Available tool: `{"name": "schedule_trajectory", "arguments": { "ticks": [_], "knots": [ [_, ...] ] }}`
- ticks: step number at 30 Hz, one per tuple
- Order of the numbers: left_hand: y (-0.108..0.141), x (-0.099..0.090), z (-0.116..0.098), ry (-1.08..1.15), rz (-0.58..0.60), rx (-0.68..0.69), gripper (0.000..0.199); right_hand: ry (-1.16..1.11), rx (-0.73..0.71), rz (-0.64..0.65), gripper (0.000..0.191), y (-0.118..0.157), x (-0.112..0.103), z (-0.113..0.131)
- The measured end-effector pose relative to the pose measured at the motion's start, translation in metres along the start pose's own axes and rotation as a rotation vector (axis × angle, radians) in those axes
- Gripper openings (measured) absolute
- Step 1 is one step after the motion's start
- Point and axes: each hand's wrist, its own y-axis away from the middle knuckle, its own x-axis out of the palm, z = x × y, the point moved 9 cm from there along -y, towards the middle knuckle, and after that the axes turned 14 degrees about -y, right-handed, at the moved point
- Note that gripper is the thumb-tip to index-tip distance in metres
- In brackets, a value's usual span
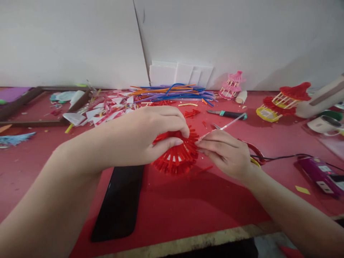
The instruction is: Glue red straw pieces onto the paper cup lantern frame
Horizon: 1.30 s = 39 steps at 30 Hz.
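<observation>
A round red piece with strips fanned out like a fringe (173, 166) sits on the red table top in front of me. My left hand (163, 130) curls over it from the left, thumb and fingers gripping its upper part, which they partly hide. At its right edge, my right hand (227, 152) pinches a thin, pale, see-through stick (232, 122) that slants up to the right. The stick's lower end is near the red strips; I cannot tell whether it touches them. Beneath my right hand lie scissors with red and yellow handles (255, 152), mostly covered.
A black phone (120, 202) lies at front left. Behind are a utility knife (228, 114), a bundle of coloured sticks (174, 94) and scraps (107, 107). A pink pagoda model (231, 85), a red pagoda model (287, 98), a cup (324, 124) and a purple power strip (321, 175) stand rightward.
</observation>
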Motion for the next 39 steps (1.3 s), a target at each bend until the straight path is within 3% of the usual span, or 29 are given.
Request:
{"name": "schedule_trajectory", "arguments": {
  "ticks": [10,22,27,29,33,39],
  "knots": [
    [-0.002,-0.003,-0.001,0.015,-0.025,0.024,0.015,0.066,-0.136,-0.041,0.023,-0.010,0.000,0.010],
    [-0.002,-0.001,-0.002,-0.019,-0.028,0.050,0.016,0.077,-0.108,-0.032,0.019,-0.010,0.008,0.011],
    [0.000,-0.002,-0.002,-0.033,-0.034,0.039,0.016,0.087,-0.055,-0.023,0.018,-0.008,-0.006,0.005],
    [0.000,-0.002,-0.002,-0.038,-0.025,0.036,0.015,0.009,0.030,0.122,0.013,-0.006,-0.004,-0.004],
    [0.000,0.000,-0.001,-0.024,-0.001,0.014,0.013,-0.081,0.174,0.623,0.011,0.021,0.027,-0.020],
    [-0.001,-0.001,-0.002,-0.014,-0.008,0.029,0.014,-0.013,0.244,0.807,0.011,0.039,0.050,-0.029]
  ]
}}
